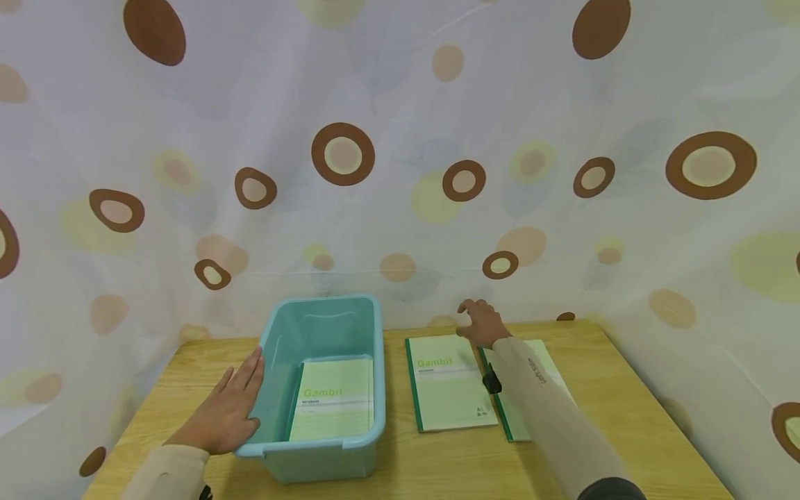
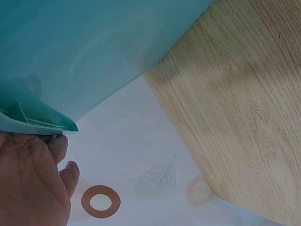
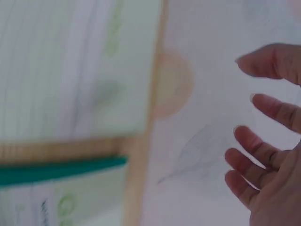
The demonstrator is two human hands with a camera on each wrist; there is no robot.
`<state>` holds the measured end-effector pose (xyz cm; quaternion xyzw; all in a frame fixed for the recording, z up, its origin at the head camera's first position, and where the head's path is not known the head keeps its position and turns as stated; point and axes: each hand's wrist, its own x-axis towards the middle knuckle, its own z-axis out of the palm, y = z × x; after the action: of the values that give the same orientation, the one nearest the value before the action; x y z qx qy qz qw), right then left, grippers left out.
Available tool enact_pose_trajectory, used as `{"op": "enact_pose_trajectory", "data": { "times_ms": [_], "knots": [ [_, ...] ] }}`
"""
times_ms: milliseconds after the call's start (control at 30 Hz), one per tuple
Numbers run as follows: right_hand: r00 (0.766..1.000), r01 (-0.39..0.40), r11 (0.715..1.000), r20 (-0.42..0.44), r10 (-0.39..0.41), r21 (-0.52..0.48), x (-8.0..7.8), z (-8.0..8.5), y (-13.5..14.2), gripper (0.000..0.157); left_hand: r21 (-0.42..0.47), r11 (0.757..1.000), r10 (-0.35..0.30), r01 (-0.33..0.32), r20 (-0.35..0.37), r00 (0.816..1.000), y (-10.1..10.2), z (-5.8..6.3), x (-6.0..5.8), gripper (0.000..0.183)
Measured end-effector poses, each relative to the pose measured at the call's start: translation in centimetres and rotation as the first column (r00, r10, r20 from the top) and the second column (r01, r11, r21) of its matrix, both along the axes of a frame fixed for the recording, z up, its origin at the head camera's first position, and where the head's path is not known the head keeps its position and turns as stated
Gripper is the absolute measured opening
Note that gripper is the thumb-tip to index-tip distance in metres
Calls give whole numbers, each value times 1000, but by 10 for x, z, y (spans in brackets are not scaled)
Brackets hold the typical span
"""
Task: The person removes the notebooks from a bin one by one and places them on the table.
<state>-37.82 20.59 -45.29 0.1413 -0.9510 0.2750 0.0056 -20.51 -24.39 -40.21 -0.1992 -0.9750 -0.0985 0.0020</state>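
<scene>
A light blue plastic bin stands on the table with a green-spined Gambit notebook lying inside. My left hand rests along the bin's left rim with its fingers straight; in the left wrist view the palm shows just outside that rim. Right of the bin lie two more notebooks side by side, one in full view and one partly covered by my right sleeve. Over the far end of these two hovers my right hand, fingers spread and loosely bent, holding nothing.
The wooden table meets a white patterned curtain at its back edge. The curtain also hangs along the left and right sides. The bin's walls rise well above the flat notebooks.
</scene>
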Motion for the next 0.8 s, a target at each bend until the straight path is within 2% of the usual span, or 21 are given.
{"op": "enact_pose_trajectory", "data": {
  "times_ms": [133,367,533,633,800],
  "knots": [
    [998,-56,996,-39,54,-73,12,21,-29,43,1,1000,2,-2,-3,1000,0,0,0,79],
    [988,-153,977,-32,150,-151,44,70,-87,41,-1,1000,8,-8,-5,1000,0,0,0,79],
    [966,-254,955,-77,245,-153,63,100,-127,41,-8,1000,0,0,-5,1000,0,2,-1,79],
    [954,-296,947,-90,286,-128,70,111,-146,42,-7,1000,-3,3,-4,1000,0,3,-1,78],
    [946,-320,942,-88,312,-98,75,118,-174,44,7,1000,2,-2,2,1000,0,3,0,79]
  ]
}}
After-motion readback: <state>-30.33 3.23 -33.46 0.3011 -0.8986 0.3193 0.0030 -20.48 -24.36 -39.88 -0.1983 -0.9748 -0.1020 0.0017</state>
